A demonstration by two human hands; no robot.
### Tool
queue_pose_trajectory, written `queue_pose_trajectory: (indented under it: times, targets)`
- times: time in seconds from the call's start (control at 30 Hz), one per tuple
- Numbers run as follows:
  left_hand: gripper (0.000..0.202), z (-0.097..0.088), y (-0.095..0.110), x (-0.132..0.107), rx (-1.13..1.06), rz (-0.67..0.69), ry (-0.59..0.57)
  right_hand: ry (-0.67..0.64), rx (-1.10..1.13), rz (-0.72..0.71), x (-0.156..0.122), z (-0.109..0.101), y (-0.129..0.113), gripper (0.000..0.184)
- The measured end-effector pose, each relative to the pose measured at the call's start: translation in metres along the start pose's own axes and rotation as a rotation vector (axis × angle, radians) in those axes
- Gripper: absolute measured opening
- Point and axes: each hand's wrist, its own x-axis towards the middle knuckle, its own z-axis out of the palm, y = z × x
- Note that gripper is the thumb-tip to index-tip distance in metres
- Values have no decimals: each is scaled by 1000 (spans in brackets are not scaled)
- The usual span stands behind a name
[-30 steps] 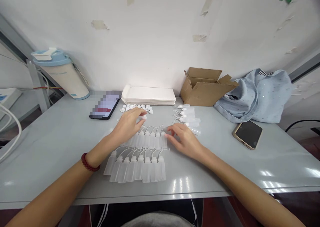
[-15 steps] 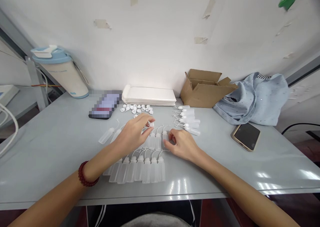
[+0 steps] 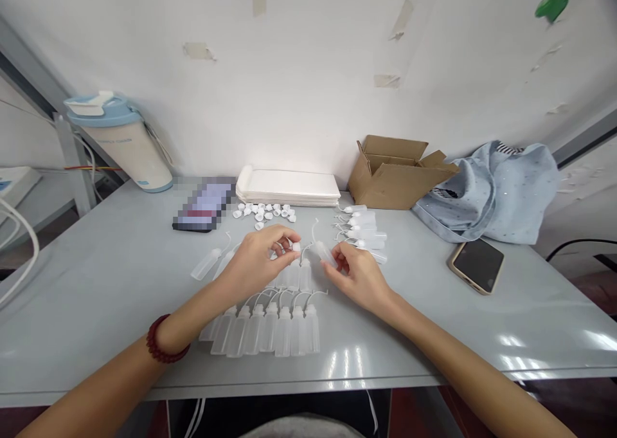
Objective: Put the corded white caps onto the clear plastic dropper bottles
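Observation:
My left hand pinches a small white cap between thumb and fingertips, above the rows of bottles. To its right, my right hand grips a translucent plastic bottle with a thin curved tube at its top; the bottle tilts up and left. Below my hands lies a row of similar bottles, tubes pointing away from me. Another row lies just beyond it, partly hidden by my left hand. One more bottle rests left of my left hand.
Loose white caps lie before a stack of white sheets. More bottles lie right, near an open cardboard box. Around them are a blue bag, a phone, a blurred phone-like device and a tumbler.
My right hand has lifted the bottle from the end of the upper row and tilted it leftward. The left hand, with its cap, has shifted slightly right.

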Motion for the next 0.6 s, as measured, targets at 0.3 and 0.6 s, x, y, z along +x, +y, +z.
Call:
queue_pose_trajectory:
  times: [0.3,0.6]
  targets:
    - [19,-5,9,1,-310,-200,-54,203,-56,-272,-8,4,1,15]
    - [22,-4,12,0,-321,-217,-117,345,-162,-516,-10,7,0,9]
